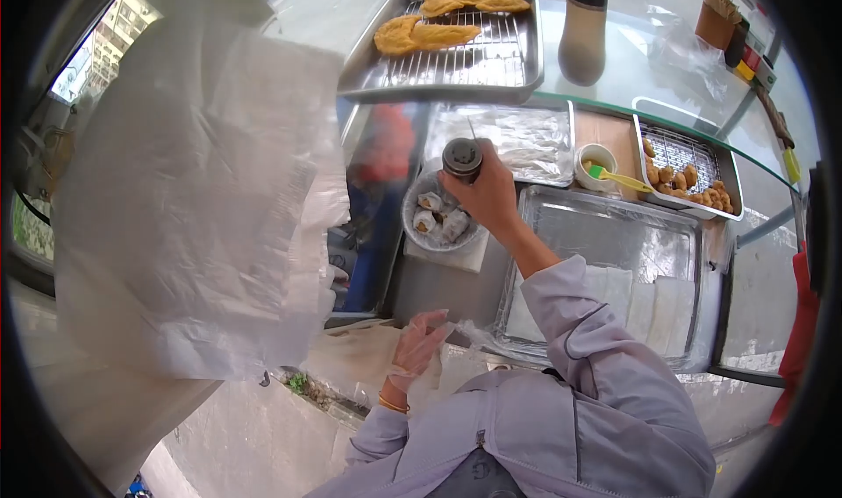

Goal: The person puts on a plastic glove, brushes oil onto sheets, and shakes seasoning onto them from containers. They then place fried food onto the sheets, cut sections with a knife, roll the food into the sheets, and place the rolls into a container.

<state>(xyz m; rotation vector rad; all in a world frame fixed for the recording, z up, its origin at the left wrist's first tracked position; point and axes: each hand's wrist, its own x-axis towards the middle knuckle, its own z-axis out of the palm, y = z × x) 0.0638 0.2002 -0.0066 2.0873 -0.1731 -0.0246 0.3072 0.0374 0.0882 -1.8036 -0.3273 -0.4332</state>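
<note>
My right hand (487,191), bare, is wrapped round a seasoning shaker (462,157) with a dark, holed lid. It holds the shaker over the right side of a round foil bowl (410,226). Several pieces of food partly wrapped in white (427,221) lie in that bowl. Beside my right fingers a thin stick points up; whether they grip it cannot be made out. Lower down, my left hand (419,347) wears a clear plastic glove. Its fingers are loosely apart and hold nothing visible, near the counter's front edge.
A large tray (605,204) holds white sheets. Behind it are a foil-lined tray (526,171), a cup (596,182) with a green brush, and fried pieces in a rack tray (737,195). Fried fillets and another shaker (583,33) stand on the glass shelf. Plastic bags (210,200) hang left.
</note>
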